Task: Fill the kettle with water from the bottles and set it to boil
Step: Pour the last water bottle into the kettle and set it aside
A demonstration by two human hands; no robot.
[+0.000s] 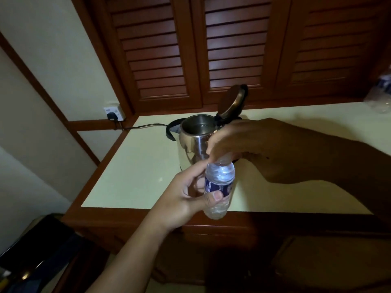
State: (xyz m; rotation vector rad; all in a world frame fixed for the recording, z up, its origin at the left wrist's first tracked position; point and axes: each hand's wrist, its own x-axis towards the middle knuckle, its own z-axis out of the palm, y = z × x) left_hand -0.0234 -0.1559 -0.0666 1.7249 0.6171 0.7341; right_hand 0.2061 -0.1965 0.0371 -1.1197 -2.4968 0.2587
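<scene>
Over the near edge of the bench (137,166), I am working at the top of a small water bottle (220,180), which is upright and looks nearly full. My left grip (186,197) is wrapping its labelled middle, thumb pressing across the front and fingers curling behind. My right grip (243,142) is closing down over the neck, fingertips pinching where the cap should be. The cap is hidden under them, so I cannot tell whether it is on or off.

Just behind, the steel kettle (190,144) is standing on the bench with its lid (231,102) tipped up and its mouth open toward me. Something is glinting inside, but I cannot read a level.

I am judging this to be the uncapping step, ahead of a pour. The next move is calling for a firm twist without crushing the thin wall, then a lift and tilt over the kettle's mouth. A plug (111,116) is sitting in the wall socket, and another bottle (380,96) is showing at the far right.
</scene>
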